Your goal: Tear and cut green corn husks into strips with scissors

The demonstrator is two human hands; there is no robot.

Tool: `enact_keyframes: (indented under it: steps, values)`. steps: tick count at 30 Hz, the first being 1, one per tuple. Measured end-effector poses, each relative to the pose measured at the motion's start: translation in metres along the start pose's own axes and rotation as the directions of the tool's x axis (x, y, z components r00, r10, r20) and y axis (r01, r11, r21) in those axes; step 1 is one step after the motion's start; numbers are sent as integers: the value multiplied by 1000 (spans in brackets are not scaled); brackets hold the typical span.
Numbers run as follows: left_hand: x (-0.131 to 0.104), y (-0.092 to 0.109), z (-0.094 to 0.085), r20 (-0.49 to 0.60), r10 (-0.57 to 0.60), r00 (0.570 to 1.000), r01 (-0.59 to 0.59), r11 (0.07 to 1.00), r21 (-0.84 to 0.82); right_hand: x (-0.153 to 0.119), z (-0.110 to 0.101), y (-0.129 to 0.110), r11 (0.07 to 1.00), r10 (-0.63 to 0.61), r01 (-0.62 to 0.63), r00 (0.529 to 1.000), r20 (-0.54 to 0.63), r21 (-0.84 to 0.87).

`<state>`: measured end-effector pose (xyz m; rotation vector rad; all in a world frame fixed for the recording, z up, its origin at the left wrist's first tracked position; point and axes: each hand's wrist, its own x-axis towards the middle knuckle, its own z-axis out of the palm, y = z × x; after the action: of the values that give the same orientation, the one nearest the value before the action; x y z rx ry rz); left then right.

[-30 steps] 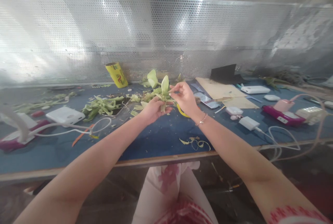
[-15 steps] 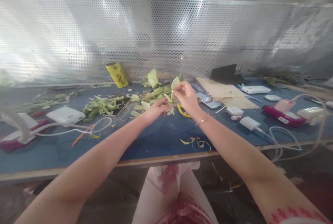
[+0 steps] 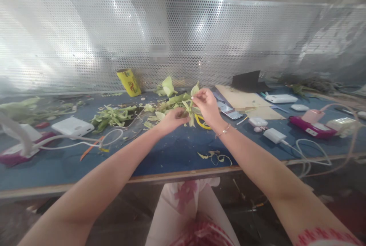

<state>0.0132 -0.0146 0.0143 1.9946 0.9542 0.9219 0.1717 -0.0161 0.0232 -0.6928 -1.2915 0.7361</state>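
Your two hands met just above the worktop (image 3: 171,156), over a leafy green sprig (image 3: 187,106) near the middle of its far half. Your right hand (image 3: 206,103) came in from above, thumb and forefinger brought narrowly together on the upper part of the sprig, just below a pale, upright leaf (image 3: 195,88). A pinch that fine probably suited something so thin, since a full fist would likely have crushed it. Your left hand (image 3: 173,119) lay lower and to the left, its fingers curled in with a small gap and the thumb reaching toward the sprig's foot; it seemed to steady that end, but the fingers hid the contact, so I cannot tell whether they gripped it or merely touched.

More greenery (image 3: 171,103) lay behind your left hand, and a leaf pile (image 3: 114,117) spread farther left, perhaps kept there to stay within reach. A yellow loop (image 3: 202,123) lay just below your right hand, partly covered by it. The yellow tube (image 3: 129,83) leaned near the perforated screen (image 3: 185,44), while the white power bank (image 3: 73,126) and phone (image 3: 231,112) sat apart, on opposite sides of your hands.
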Motion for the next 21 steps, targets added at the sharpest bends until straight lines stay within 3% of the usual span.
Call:
enact_keyframes:
  steps: [5, 15, 21]
  values:
    - [0, -4, 2, 70, 17, 997, -7, 991, -135, 2, -1, 3, 1000, -2, 2, 1000, -7, -12]
    - [-1, -4, 6, 102, -59, 993, 73, 988, -140, 8, -3, 11, 997, 23, -18, 998, -62, 78]
    - [1, -8, 5, 95, -43, 994, 55, 991, -119, 12, -5, 14, 964, 205, -183, 973, -104, 192]
